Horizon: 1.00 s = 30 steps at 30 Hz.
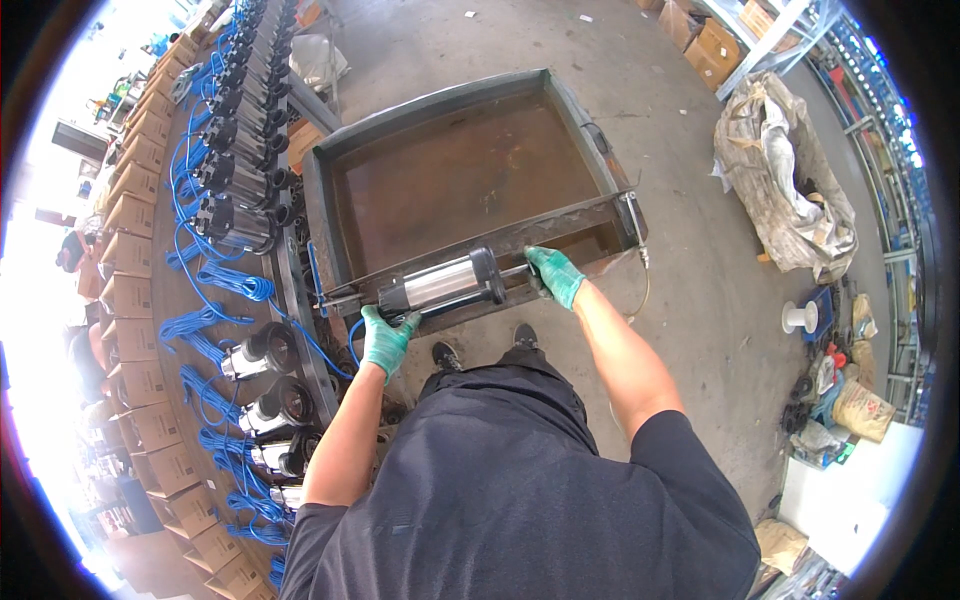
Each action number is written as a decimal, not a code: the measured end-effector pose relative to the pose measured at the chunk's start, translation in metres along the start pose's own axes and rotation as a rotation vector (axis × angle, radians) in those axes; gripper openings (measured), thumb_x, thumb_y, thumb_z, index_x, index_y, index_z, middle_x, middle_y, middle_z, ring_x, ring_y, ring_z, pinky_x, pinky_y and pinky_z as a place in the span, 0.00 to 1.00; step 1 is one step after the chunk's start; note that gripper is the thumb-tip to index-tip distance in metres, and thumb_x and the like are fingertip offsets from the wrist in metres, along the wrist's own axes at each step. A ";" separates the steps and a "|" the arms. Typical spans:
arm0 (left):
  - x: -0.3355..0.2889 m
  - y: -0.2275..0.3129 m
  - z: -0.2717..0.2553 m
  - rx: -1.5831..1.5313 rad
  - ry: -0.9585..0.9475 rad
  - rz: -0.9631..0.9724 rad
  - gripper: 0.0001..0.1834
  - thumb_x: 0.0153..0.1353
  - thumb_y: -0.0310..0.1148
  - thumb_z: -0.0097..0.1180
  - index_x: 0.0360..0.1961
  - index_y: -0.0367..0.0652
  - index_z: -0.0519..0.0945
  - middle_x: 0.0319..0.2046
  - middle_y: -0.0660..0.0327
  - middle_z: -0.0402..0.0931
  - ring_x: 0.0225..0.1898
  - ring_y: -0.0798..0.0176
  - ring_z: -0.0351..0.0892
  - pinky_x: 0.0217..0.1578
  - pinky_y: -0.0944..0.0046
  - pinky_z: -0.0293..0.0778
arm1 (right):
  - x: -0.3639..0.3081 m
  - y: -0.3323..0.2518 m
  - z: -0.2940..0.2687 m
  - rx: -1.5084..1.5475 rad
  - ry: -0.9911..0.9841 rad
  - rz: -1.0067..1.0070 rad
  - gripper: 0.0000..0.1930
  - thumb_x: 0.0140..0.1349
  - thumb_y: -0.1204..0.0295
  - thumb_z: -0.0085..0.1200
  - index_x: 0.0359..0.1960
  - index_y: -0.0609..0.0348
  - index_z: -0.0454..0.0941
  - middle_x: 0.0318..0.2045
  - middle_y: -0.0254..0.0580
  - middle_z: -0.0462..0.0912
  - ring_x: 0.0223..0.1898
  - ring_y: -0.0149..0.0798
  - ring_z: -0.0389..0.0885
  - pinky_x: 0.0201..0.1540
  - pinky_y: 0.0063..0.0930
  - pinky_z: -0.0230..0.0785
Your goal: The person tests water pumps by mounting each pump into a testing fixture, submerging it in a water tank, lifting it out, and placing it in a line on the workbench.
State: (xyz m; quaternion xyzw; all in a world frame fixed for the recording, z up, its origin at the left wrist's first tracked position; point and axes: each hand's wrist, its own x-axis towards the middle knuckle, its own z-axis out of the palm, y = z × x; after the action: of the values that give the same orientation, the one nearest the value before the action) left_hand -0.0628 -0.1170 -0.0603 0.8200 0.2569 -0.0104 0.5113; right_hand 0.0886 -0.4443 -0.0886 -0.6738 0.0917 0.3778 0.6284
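A submersible pump (440, 284) with a bright steel barrel and black ends lies sideways across the near edge of a steel tank (548, 84). Brownish liquid (470, 170) fills the tank. My left hand (386, 342), in a green glove, grips the lower side of the pump's left end, where a blue cable leaves it. At the other end, my green-gloved right hand (557, 277) is closed around a short metal rod or fitting (517, 270) next to the pump's black flange; its fingertips are partly hidden.
Many similar pumps (236, 180) with blue cable coils (235, 282) line a rack on my left, beside a row of open cartons (135, 260). A thin hose with a valve (640, 235) hangs at the tank's right corner. Dirty sacks (780, 180) lie to the right.
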 end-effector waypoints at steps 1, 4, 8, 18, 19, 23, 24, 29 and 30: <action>0.000 0.001 0.000 0.000 0.001 0.001 0.37 0.58 0.33 0.76 0.59 0.37 0.63 0.51 0.55 0.75 0.49 0.61 0.73 0.57 0.63 0.70 | -0.006 -0.003 0.002 0.104 -0.037 -0.017 0.24 0.75 0.42 0.47 0.37 0.51 0.77 0.17 0.28 0.69 0.16 0.27 0.65 0.19 0.26 0.58; 0.001 0.000 -0.001 0.008 0.015 -0.012 0.36 0.58 0.33 0.76 0.57 0.38 0.63 0.50 0.56 0.75 0.48 0.62 0.73 0.56 0.63 0.71 | -0.013 -0.002 0.006 0.251 -0.086 -0.043 0.21 0.77 0.44 0.46 0.42 0.48 0.75 0.16 0.27 0.67 0.15 0.26 0.62 0.18 0.25 0.54; -0.004 0.001 0.000 -0.026 0.002 0.025 0.35 0.58 0.33 0.76 0.56 0.38 0.63 0.49 0.56 0.76 0.48 0.62 0.75 0.56 0.61 0.72 | -0.015 -0.007 0.004 0.357 -0.041 0.144 0.21 0.77 0.45 0.46 0.49 0.49 0.75 0.17 0.28 0.69 0.15 0.27 0.64 0.17 0.24 0.56; 0.002 -0.014 0.002 0.028 -0.028 -0.010 0.44 0.57 0.40 0.77 0.62 0.31 0.60 0.57 0.47 0.74 0.56 0.54 0.73 0.62 0.58 0.69 | -0.013 -0.032 -0.012 -0.446 -0.178 0.068 0.35 0.68 0.46 0.62 0.61 0.67 0.76 0.41 0.54 0.86 0.35 0.41 0.87 0.35 0.37 0.79; 0.003 -0.014 0.005 0.024 -0.038 -0.011 0.45 0.57 0.40 0.77 0.63 0.31 0.60 0.57 0.46 0.74 0.56 0.54 0.73 0.62 0.59 0.68 | 0.002 -0.019 -0.016 -0.681 -0.087 -0.017 0.35 0.70 0.42 0.55 0.55 0.69 0.80 0.48 0.58 0.87 0.49 0.51 0.86 0.51 0.43 0.76; 0.009 -0.035 0.003 -0.001 -0.022 -0.020 0.48 0.56 0.41 0.78 0.66 0.30 0.59 0.57 0.47 0.74 0.56 0.55 0.73 0.62 0.60 0.69 | 0.004 -0.027 -0.001 -0.848 -0.055 -0.115 0.34 0.75 0.43 0.45 0.57 0.69 0.78 0.55 0.64 0.83 0.60 0.59 0.80 0.62 0.46 0.69; 0.005 -0.023 0.007 0.009 -0.018 -0.044 0.46 0.56 0.40 0.78 0.65 0.31 0.60 0.57 0.48 0.74 0.55 0.57 0.73 0.61 0.60 0.70 | 0.004 -0.014 -0.006 -0.692 -0.056 -0.123 0.34 0.75 0.43 0.45 0.59 0.69 0.77 0.56 0.65 0.82 0.60 0.60 0.79 0.62 0.45 0.69; 0.000 -0.003 0.004 -0.021 -0.057 -0.063 0.41 0.58 0.36 0.77 0.62 0.34 0.62 0.56 0.51 0.74 0.54 0.59 0.74 0.59 0.61 0.71 | 0.026 0.031 -0.005 -0.578 0.179 -0.332 0.31 0.76 0.45 0.44 0.55 0.66 0.79 0.48 0.61 0.85 0.53 0.61 0.82 0.58 0.45 0.71; 0.001 -0.007 0.005 -0.025 -0.053 -0.059 0.41 0.58 0.36 0.77 0.62 0.34 0.62 0.56 0.51 0.74 0.54 0.59 0.74 0.59 0.61 0.71 | 0.028 0.032 -0.004 -0.489 0.182 -0.226 0.30 0.77 0.46 0.43 0.53 0.65 0.80 0.45 0.59 0.87 0.49 0.61 0.83 0.56 0.46 0.72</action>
State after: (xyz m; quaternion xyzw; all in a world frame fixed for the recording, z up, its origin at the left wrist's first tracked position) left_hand -0.0635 -0.1182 -0.0689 0.8051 0.2673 -0.0441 0.5276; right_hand 0.0907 -0.4439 -0.1312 -0.8423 -0.0218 0.2544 0.4747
